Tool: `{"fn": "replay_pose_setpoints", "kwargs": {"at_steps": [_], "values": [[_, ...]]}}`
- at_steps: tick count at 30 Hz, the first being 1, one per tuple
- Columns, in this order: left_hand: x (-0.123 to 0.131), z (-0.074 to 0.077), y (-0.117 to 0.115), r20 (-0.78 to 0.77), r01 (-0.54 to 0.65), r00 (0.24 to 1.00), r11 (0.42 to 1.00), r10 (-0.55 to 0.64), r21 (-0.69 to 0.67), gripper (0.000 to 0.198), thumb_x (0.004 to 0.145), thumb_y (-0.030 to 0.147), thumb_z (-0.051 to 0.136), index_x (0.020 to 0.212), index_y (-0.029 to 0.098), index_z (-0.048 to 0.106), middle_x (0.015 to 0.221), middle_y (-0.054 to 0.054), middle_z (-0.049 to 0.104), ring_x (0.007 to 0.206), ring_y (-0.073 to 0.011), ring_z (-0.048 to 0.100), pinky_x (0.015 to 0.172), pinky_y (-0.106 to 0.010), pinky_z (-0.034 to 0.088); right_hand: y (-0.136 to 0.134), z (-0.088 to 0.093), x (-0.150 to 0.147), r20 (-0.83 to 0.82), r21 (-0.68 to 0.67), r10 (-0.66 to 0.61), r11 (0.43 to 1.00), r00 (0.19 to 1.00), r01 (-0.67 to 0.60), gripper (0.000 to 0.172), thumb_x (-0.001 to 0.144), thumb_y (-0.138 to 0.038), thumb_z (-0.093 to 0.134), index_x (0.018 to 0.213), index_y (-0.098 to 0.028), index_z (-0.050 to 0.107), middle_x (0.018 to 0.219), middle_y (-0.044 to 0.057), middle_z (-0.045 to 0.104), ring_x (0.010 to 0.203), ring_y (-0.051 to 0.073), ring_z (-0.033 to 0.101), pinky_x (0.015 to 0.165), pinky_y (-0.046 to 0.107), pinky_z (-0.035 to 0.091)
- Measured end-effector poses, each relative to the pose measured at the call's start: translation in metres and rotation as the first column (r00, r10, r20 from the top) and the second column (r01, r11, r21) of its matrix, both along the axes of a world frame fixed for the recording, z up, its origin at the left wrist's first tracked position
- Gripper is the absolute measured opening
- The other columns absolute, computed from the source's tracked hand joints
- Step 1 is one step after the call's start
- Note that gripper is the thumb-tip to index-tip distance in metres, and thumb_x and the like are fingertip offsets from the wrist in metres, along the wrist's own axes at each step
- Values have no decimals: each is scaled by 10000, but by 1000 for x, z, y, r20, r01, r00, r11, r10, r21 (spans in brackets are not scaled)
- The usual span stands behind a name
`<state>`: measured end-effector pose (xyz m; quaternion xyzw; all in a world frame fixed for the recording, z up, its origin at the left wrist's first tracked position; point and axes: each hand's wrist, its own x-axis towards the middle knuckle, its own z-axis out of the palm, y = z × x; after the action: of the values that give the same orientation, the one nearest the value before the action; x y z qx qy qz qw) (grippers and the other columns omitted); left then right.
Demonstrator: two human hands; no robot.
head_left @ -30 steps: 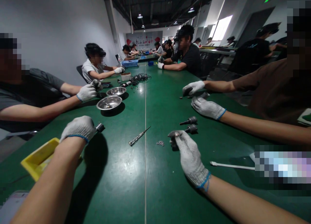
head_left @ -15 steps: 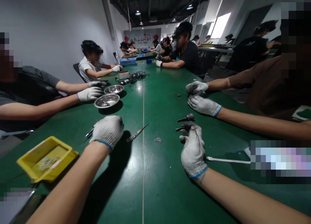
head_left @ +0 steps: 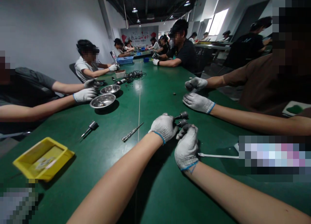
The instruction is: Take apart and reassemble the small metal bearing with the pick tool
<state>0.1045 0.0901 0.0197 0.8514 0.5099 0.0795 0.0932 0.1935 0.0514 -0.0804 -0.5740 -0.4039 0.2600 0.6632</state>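
My left hand, in a white glove, is closed, its fingertips mostly hidden, at the thin end of a metal tool with a cylindrical head. My right hand, also gloved, has its fingers curled against that tool's head from the near side. Just beyond lies a second cylinder-headed tool, its shaft pointing left. A third one rests on the table at the left. Between it and my left hand is a screwdriver with a clear handle. My left forearm covers the spot where small rings lay.
A yellow bin with small pieces stands at the left. Two steel bowls sit by a co-worker's gloved hands. Another co-worker's gloved hands are beyond mine. A white cable lies at right; tangled black wires are farther off.
My left hand has left the tool at the left and moved right, beside my right hand. That tool now lies uncovered. My right hand stays nearly in place.
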Motion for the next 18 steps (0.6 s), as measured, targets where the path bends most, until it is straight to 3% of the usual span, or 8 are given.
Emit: {"fn": "replay_pose_setpoints", "kwargs": {"at_steps": [4,8,12,14,16,18], "values": [[19,-6,7,3,4,1000,999,-4,-39,338,964,392,629,1083,113,777,1057,-187,742,1016,-310,752,887,-350,598,-2,4,-10,-66,-45,-200,979,977,198,458,991,-684,242,939,-290,470,839,14,632,759,229,635,630,328,473],[17,-3,5,30,4,1000,999,-2,-49,313,958,374,641,1057,116,787,1027,-184,764,986,-310,759,859,-346,590,-8,12,-15,-43,-51,-221,974,974,219,385,1009,-611,281,999,-289,489,908,23,682,810,230,667,656,310,493],[-3,9,-11,102,-4,995,1000,4,-9,297,1004,337,561,1022,143,785,999,-144,776,967,-273,745,850,-335,572,-15,26,-17,4,-76,-261,962,965,261,312,979,-589,450,1000,-287,525,871,14,705,778,235,670,638,302,474],[-18,10,-25,143,-5,990,1000,4,9,287,1013,308,541,972,157,781,926,-111,771,924,-245,735,831,-315,558,-19,34,-18,2,-82,-253,964,967,253,317,965,-583,502,1041,-280,561,913,25,734,797,234,690,667,305,486],[-33,7,-39,240,-22,971,999,12,40,250,992,273,565,895,164,768,866,-92,750,867,-226,717,787,-305,541,-23,42,-21,15,-17,-134,991,991,134,385,985,-565,476,1190,-255,574,999,51,758,873,238,713,752,327,520],[-47,2,-51,353,-50,935,997,24,64,182,947,245,622,839,173,749,835,-75,725,816,-211,693,737,-296,522,-25,46,-23,71,37,13,999,997,-16,414,990,-557,464,1183,-224,616,991,72,769,896,249,720,802,357,547]]}}
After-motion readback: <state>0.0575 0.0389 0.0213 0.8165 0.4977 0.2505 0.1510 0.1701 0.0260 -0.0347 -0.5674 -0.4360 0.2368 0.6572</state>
